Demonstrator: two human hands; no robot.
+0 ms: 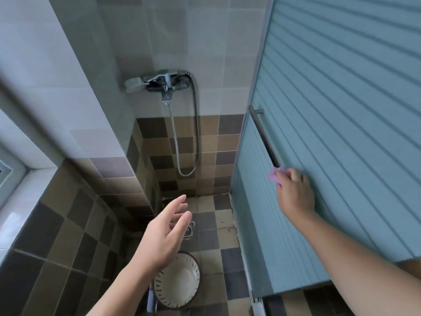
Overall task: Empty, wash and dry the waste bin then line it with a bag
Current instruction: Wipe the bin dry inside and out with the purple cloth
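Down on the shower floor, the waste bin [176,280] stands empty and upright, directly below the person.

Above it the left hand [165,233] hangs with fingers straight and relaxed, holding nothing; farther out, the right hand [296,193] pinches a pink cloth [274,175] at the lower end of the door handle [264,135] on the blue sliding door [341,110]. Judging by this, washing or wiping comes next: keep the cloth bunched firmly, bring it down inside the slotted wall, and use the tap [165,84] on the far wall for rinsing.

Soft, even daylight, few shadows; wide-angle bending at the edges, slight blur throughout.
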